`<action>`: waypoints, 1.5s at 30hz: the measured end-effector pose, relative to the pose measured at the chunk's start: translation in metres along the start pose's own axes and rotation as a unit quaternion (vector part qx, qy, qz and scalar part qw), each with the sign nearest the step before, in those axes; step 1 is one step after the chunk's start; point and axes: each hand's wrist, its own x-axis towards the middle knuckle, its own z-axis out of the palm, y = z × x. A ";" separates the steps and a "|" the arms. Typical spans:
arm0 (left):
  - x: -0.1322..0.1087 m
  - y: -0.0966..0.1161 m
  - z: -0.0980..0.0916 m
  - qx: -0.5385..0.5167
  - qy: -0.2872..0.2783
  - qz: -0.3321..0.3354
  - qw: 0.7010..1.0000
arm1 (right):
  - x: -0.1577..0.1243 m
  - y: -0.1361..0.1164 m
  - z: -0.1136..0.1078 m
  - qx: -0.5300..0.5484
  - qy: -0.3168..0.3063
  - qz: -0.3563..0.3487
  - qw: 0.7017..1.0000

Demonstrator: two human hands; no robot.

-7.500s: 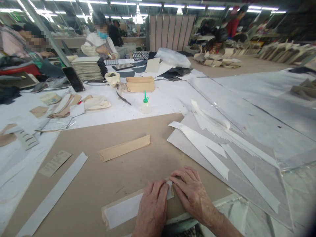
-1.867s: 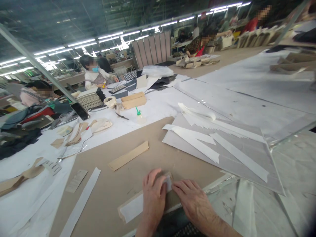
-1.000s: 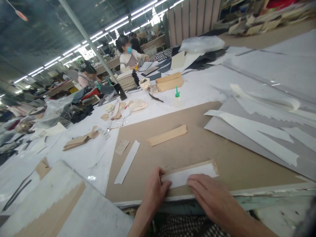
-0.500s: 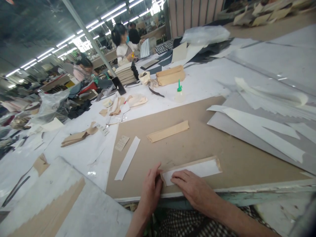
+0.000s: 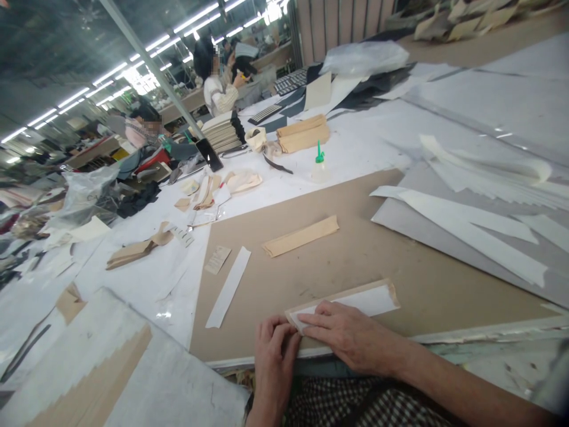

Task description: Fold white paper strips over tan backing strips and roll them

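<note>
At the near edge of the brown board (image 5: 355,255), the person is pressing a white strip (image 5: 371,300) onto the tan piece (image 5: 393,292) beneath it, working at its left end. The right hand (image 5: 355,339) lies flat and open on the strip, gripping nothing. The left hand (image 5: 273,350) is curled at the end corner, and I cannot tell whether it pinches it. To my eye the job now wants even pressure along to the right end, with the edges kept square.

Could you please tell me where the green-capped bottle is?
In the head view, the green-capped bottle stands upper centre, just beyond the far edge of the brown board, in front of the stacked tan pieces.
</note>
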 end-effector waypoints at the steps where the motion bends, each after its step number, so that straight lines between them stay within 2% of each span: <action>1: -0.003 -0.001 0.001 -0.001 0.004 0.004 1.000 | 0.001 0.000 0.000 0.004 -0.008 0.002 1.000; 5: -0.014 -0.007 0.004 0.003 0.008 0.024 1.000 | 0.002 0.000 0.001 0.021 -0.036 0.011 0.999; 10: -0.022 -0.010 0.006 0.022 0.025 0.042 0.999 | 0.001 0.000 0.002 0.023 -0.040 0.018 0.999; 20: -0.023 -0.014 0.008 0.062 0.025 0.075 0.995 | -0.002 0.000 0.005 0.034 -0.028 0.021 0.999; 28: -0.024 -0.013 0.007 0.095 0.028 0.102 0.990 | -0.003 0.001 0.007 0.030 -0.041 0.027 0.998; 37: -0.015 -0.004 -0.004 0.208 -0.038 0.159 0.964 | -0.002 0.002 0.008 0.024 -0.026 0.021 0.999; 41: -0.019 -0.001 -0.003 0.266 -0.071 0.154 0.949 | -0.003 0.002 0.010 0.032 -0.020 0.027 0.999; 45: -0.021 0.004 0.000 0.316 -0.078 0.148 0.934 | -0.008 0.003 0.015 0.038 -0.006 0.025 0.999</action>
